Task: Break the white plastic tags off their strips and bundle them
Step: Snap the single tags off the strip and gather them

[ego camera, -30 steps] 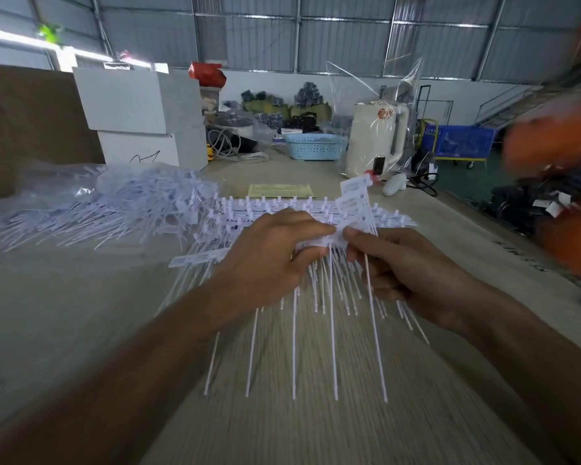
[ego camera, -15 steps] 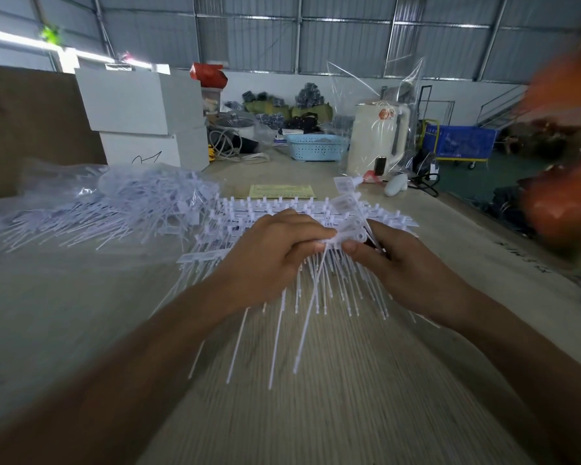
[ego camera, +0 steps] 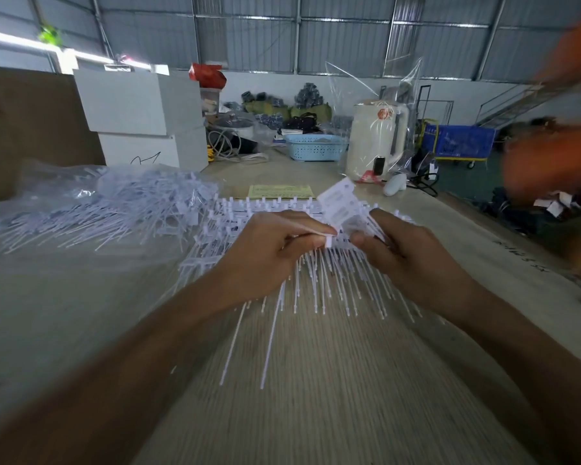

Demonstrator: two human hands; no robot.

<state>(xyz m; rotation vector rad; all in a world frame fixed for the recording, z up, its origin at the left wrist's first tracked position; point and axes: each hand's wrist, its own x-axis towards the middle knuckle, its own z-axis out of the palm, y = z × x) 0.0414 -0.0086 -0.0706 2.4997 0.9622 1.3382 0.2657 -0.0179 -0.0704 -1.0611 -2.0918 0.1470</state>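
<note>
Since half a second earlier, the broken-off tags in the right hand (ego camera: pixel 413 260) have risen, their flat white heads now fanned above the fingers rather than tucked low against the strip. Both hands meet near the middle of the pale wood-grain surface (ego camera: pixel 316 414), where the left hand (ego camera: pixel 269 253) pinches the strip of white plastic tags (ego camera: pixel 329 243) at its spine with thumb and curled fingers, its grip closed on the plastic. That right hand's grip is closed too, curled round a bundle of loose tags (ego camera: pixel 341 204) whose tails hang down past the knuckles. Thin tails from the strip splay toward the near edge, two long ones reaching farthest, and bare wood runs from their tips to the near edge. More strips (ego camera: pixel 265 209) lie flat just beyond the hands, and a heap of tags on clear plastic film (ego camera: pixel 114 209) spreads toward the left edge. A yellow paper slip (ego camera: pixel 280 191) lies beyond the strips. Toward the far edge stand stacked white boxes (ego camera: pixel 141 119), a blue basket (ego camera: pixel 314 147) and a cream kettle (ego camera: pixel 374 139) in a clear bag. Along the right edge, a blurred orange shape (ego camera: pixel 550 156) fills the view.
</note>
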